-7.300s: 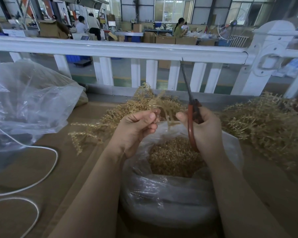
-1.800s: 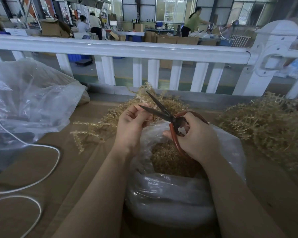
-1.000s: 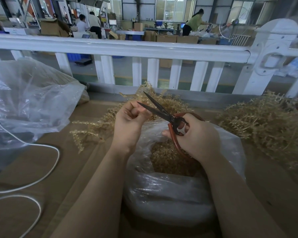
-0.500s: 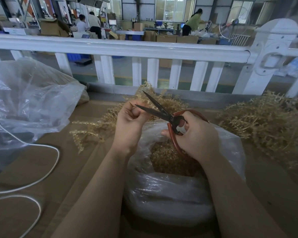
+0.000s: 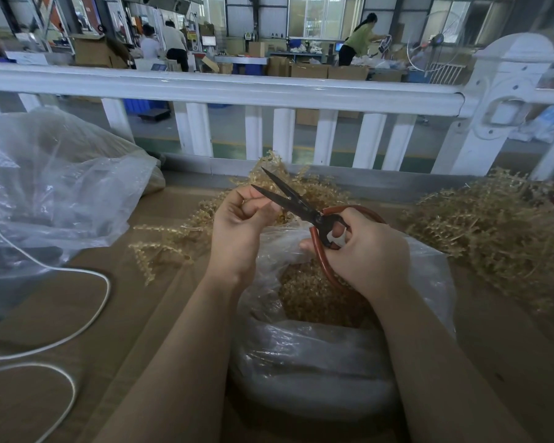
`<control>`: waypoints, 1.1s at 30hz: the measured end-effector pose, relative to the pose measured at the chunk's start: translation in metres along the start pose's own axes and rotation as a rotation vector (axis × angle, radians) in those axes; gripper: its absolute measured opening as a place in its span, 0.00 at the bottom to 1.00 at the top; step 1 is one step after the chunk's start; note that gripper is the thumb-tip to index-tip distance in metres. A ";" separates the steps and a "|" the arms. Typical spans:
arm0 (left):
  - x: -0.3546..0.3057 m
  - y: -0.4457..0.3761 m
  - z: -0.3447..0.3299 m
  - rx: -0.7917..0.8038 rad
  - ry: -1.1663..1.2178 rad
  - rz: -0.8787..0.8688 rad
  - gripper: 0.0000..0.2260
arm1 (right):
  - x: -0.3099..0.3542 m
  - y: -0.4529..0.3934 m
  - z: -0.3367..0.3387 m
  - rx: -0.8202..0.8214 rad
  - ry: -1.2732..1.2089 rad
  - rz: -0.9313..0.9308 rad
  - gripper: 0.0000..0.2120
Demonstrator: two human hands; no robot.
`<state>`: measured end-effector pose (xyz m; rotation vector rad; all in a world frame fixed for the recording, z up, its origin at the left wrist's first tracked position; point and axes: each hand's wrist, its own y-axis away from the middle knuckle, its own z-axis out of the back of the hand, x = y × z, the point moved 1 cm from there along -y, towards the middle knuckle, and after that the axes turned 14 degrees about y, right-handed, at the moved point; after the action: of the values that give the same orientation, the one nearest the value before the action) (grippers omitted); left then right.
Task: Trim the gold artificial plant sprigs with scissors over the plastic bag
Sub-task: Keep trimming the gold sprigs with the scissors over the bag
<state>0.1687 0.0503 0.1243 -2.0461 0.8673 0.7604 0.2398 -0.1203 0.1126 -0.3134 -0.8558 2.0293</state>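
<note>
The scissors [image 5: 296, 204] sit above the open mouth of the plastic bag [image 5: 317, 362], their long axis running from the red handle loops at lower right up to the dark blade tips at upper left. The blades are parted in a narrow V; the lower tip lies against the left hand [image 5: 240, 225]. The right hand [image 5: 362, 251] grips the handles, fingers curled through and around the loops. The left hand is closed in a loose fist just left of the blades, fingers curled in toward the palm; whatever it pinches is too small to make out. The bag, clear plastic, holds a heap of gold trimmings [image 5: 314, 295]. Behind the hands a bunch of gold sprigs [image 5: 186, 231] lies on the brown table [image 5: 87, 314], stems fanning leftward. A larger pile of sprigs [image 5: 493, 225] lies to the right. A second clear bag [image 5: 55, 187] and a white cable [image 5: 87, 314] lie at the left, below a white railing [image 5: 237, 87].
</note>
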 end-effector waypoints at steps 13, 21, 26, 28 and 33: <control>-0.001 -0.001 0.000 -0.006 0.089 0.041 0.07 | 0.002 0.001 0.004 -0.004 -0.044 0.000 0.35; -0.002 0.000 0.000 -0.084 0.128 0.120 0.08 | 0.002 0.002 0.005 -0.045 -0.057 0.004 0.29; -0.001 0.001 0.000 -0.077 0.100 0.149 0.11 | 0.003 0.001 0.007 -0.023 -0.046 0.038 0.30; -0.002 0.002 0.000 -0.049 0.105 0.161 0.10 | 0.003 0.001 0.006 -0.006 -0.039 0.042 0.31; -0.001 0.002 0.001 0.018 0.089 0.215 0.11 | 0.004 0.002 0.007 -0.018 -0.063 0.032 0.32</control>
<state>0.1661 0.0503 0.1235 -2.0044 1.1543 0.7775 0.2327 -0.1215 0.1171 -0.2766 -0.9138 2.0715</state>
